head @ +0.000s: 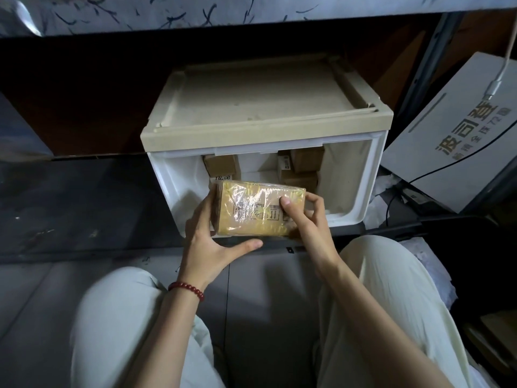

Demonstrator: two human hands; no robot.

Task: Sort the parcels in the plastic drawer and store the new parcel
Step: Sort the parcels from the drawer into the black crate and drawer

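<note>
A white plastic drawer (363, 175) stands pulled out of its beige-topped cabinet (251, 107) on the floor in front of me. Several brown cardboard parcels (305, 161) lie at its back, partly hidden under the cabinet top. Over the drawer's front I hold a tape-wrapped yellowish parcel (251, 203) with a printed label. My left hand (207, 242) grips its left end, thumb under the near edge. My right hand (310, 219) holds its right end, thumb pressed on top.
A large white box with printed characters (458, 130) leans at the right, with black cables beside it. A patterned cloth edge (195, 12) overhangs the cabinet from above. My knees in light trousers frame the grey floor below.
</note>
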